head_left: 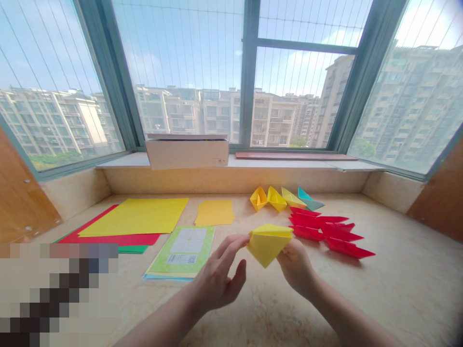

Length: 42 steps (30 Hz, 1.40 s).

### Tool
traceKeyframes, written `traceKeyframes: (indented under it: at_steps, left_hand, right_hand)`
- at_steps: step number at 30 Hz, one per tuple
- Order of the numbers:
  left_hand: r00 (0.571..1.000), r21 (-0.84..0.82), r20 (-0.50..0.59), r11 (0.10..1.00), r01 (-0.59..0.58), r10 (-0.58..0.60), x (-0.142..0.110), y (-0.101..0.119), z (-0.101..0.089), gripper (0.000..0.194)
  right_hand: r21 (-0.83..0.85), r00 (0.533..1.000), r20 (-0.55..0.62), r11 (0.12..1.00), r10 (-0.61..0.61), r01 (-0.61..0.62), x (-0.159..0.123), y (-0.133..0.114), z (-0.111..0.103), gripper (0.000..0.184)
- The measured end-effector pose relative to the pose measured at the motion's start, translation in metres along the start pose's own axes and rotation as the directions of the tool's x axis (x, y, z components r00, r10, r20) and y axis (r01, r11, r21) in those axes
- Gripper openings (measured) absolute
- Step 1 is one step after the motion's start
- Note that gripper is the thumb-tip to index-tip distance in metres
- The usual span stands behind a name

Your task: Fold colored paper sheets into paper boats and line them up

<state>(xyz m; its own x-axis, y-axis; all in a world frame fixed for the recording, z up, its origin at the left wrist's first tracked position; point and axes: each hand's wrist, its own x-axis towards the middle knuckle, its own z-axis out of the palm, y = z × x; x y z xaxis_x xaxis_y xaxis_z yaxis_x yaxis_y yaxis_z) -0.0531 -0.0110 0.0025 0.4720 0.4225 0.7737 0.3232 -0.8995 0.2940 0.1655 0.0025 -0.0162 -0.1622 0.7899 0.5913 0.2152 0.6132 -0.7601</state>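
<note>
A folded piece of yellow paper is held up above the counter, its point facing down and layers showing along its top edge. My right hand grips its right side, with the fingertips partly hidden behind the paper. At the left corner, the fingertips of my left hand touch the paper, while the thumb stands apart below. Just beyond my right hand lie several red paper boats in a cluster. Behind them stands a row of yellow paper boats with a teal paper boat at its right end.
Large yellow sheets lie over red sheets and green paper at the left. Smaller orange-yellow sheets and a green-patterned paper pack are nearer the middle. A white box sits on the window ledge.
</note>
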Motion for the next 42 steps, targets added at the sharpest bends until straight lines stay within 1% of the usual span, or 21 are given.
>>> traceKeyframes:
  at_steps: [3,5,7,9,11,13,14,16,17,19,20,24,26,28,34,38,40,42]
  left_hand:
    - [0.996,0.075,-0.085,0.997,0.035,-0.028,0.001,-0.003,0.0,0.051]
    - [0.994,0.128,-0.107,0.991,0.043,-0.03,0.002,-0.006,-0.001,0.048]
    - [0.995,0.165,-0.098,0.986,0.037,-0.02,0.004,-0.01,-0.002,0.043]
    - [0.995,0.199,-0.092,0.979,0.048,-0.03,0.005,-0.014,-0.003,0.037]
    - [0.992,0.228,-0.101,0.969,0.09,-0.069,0.005,-0.018,-0.004,0.031]
    - [0.987,0.244,-0.113,0.96,0.141,-0.116,0.005,-0.021,-0.004,0.027]
    - [0.984,0.247,-0.114,0.955,0.162,-0.137,0.005,-0.023,-0.004,0.026]
    - [0.979,0.249,-0.112,0.949,0.191,-0.168,0.005,-0.025,-0.004,0.025]
    - [0.978,0.249,-0.108,0.947,0.202,-0.181,0.005,-0.027,-0.003,0.025]
    - [0.974,0.253,-0.096,0.941,0.224,-0.206,0.006,-0.028,-0.002,0.025]
    - [0.971,0.257,-0.085,0.937,0.237,-0.222,0.006,-0.029,-0.001,0.025]
    - [0.959,0.268,0.014,0.925,0.269,-0.283,0.004,-0.034,0.003,0.021]
    - [0.955,0.267,0.062,0.926,0.265,-0.291,0.003,-0.036,0.005,0.02]
    - [0.952,0.268,0.085,0.927,0.263,-0.294,0.003,-0.038,0.006,0.021]
    - [0.939,0.268,0.121,0.921,0.282,-0.323,0.003,-0.04,0.006,0.024]
    - [0.933,0.254,0.164,0.927,0.275,-0.321,0.001,-0.04,0.007,0.024]
    - [0.933,0.253,0.175,0.93,0.266,-0.314,0.001,-0.039,0.007,0.023]
    - [0.934,0.256,0.178,0.931,0.259,-0.309,0.002,-0.037,0.007,0.023]
  right_hand:
    - [0.182,0.99,-0.069,0.978,0.119,-0.104,0.005,0.003,-0.002,0.026]
    - [0.291,0.977,-0.068,0.941,0.203,-0.175,0.009,0.002,-0.006,0.029]
    - [0.304,0.966,-0.049,0.925,0.255,-0.229,0.012,0.001,-0.013,0.032]
    - [0.21,0.961,-0.06,0.945,0.269,-0.251,0.013,0.004,-0.021,0.036]
    - [0.025,0.963,-0.123,0.971,0.239,-0.238,0.013,0.008,-0.027,0.036]
    - [-0.196,0.965,-0.166,0.953,0.201,-0.232,0.012,0.011,-0.03,0.032]
    - [-0.297,0.969,-0.163,0.927,0.185,-0.227,0.011,0.011,-0.03,0.031]
    - [-0.437,0.982,-0.1,0.879,0.161,-0.188,0.009,0.009,-0.029,0.028]
    - [-0.467,0.987,-0.051,0.87,0.151,-0.157,0.009,0.008,-0.028,0.027]
    - [-0.464,0.991,0.022,0.879,0.135,-0.11,0.008,0.005,-0.027,0.026]
    - [-0.451,0.991,0.035,0.887,0.131,-0.101,0.008,0.004,-0.026,0.025]
    - [-0.471,0.992,0.003,0.875,0.128,-0.111,0.009,0.006,-0.029,0.024]
    - [-0.48,0.99,-0.005,0.868,0.139,-0.124,0.01,0.008,-0.031,0.023]
    - [-0.476,0.989,0.01,0.871,0.147,-0.124,0.009,0.007,-0.032,0.024]
    - [-0.466,0.979,0.166,0.884,0.116,-0.026,0.005,-0.004,-0.027,0.032]
    - [-0.465,0.938,0.331,0.882,0.1,0.07,0.002,-0.01,-0.028,0.043]
    - [-0.471,0.927,0.363,0.877,0.091,0.099,0.001,-0.009,-0.027,0.051]
    - [-0.47,0.931,0.357,0.876,0.081,0.103,0.001,-0.006,-0.026,0.056]
